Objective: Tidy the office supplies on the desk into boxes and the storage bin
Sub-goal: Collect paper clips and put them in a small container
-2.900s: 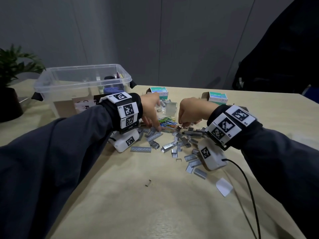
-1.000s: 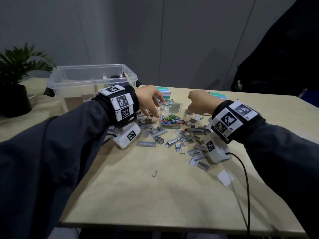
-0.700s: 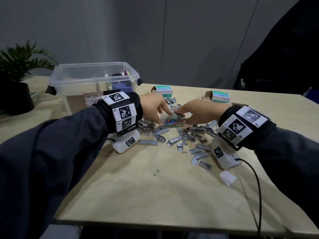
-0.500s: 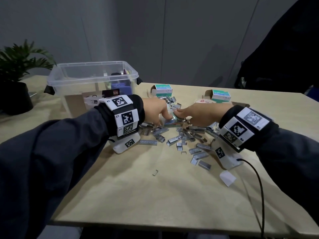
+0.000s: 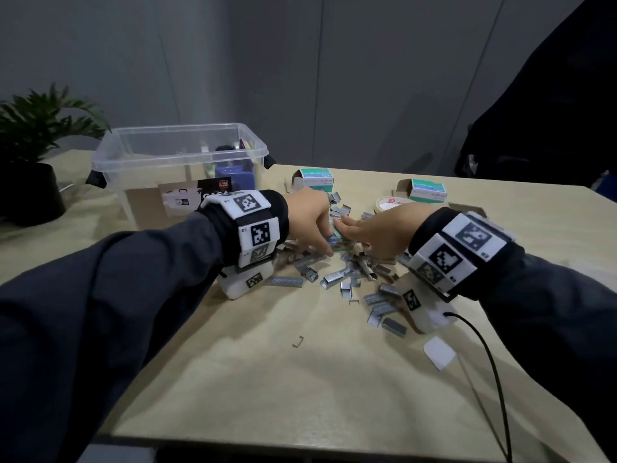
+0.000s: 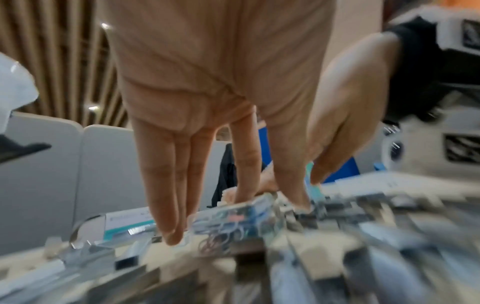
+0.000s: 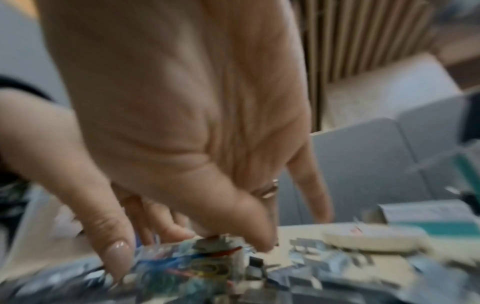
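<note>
A small clear box of coloured paper clips [image 5: 338,241] [image 6: 233,218] [image 7: 197,265] lies among loose staple strips [image 5: 337,279] in the middle of the desk. My left hand [image 5: 325,243] [image 6: 233,222] reaches down with straight fingers [image 6: 168,226] touching the box's left end and top. My right hand [image 5: 347,227] [image 7: 189,256] pinches the box from the right, thumb [image 7: 114,255] on one side and forefinger on top. Both wrist views are blurred. Far left stands the clear storage bin [image 5: 180,155] with several items inside.
Two open green-and-white staple boxes [image 5: 315,178] [image 5: 427,190] stand at the back, a tape roll [image 5: 389,205] between them. A potted plant [image 5: 30,155] is far left. A white paper scrap [image 5: 439,352], a black cable [image 5: 484,362] and one stray staple [image 5: 298,341] lie nearer me.
One second ago the clip box stood with its lid up and my hands apart. The lid has come down, and both hands have closed in on the box.
</note>
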`<state>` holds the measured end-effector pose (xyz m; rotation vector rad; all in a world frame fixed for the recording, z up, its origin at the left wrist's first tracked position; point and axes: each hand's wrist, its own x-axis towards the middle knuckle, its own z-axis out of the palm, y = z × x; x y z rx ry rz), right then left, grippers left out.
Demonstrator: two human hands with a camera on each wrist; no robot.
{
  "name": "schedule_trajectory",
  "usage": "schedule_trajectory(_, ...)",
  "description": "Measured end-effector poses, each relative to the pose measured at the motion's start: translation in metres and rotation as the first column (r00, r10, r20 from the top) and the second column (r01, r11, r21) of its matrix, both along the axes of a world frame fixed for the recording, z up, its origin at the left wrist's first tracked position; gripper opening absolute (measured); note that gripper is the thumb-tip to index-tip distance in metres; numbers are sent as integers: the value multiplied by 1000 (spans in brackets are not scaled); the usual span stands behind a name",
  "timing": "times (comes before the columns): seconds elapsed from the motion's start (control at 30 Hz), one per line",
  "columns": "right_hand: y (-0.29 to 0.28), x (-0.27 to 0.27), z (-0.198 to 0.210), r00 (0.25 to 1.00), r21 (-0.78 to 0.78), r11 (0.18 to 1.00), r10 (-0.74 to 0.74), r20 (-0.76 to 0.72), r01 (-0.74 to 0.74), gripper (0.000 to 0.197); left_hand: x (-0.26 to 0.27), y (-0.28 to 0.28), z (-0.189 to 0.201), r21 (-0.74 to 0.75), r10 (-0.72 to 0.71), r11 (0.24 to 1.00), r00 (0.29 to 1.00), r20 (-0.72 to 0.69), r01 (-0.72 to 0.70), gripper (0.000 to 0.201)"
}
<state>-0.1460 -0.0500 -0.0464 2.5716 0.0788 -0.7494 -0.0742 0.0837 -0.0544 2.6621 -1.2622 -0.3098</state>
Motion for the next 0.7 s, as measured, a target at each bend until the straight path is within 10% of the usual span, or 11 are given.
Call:
schedule_trajectory(0.23, -30, 3, 10, 980, 369, 929, -79, 181, 7, 42, 7, -13, 1, 8, 109, 994, 994, 16, -109, 59)
schedule_trajectory(0.47, -34, 10, 13, 970, 514, 857, -162, 179, 48, 36, 2, -31, 1, 127, 126, 983, 989, 80, -136, 47)
schedule_trajectory(0.57, -40, 9, 18, 960, 586, 810, -182, 213, 24, 31, 13, -24, 7, 79, 148, 987, 982, -113, -139, 34)
schedule_trajectory(0.7, -48, 5, 25, 952, 871, 484, -295, 75, 81, 49, 17, -4, 38, -44, 88, 993, 919, -385, -114, 41)
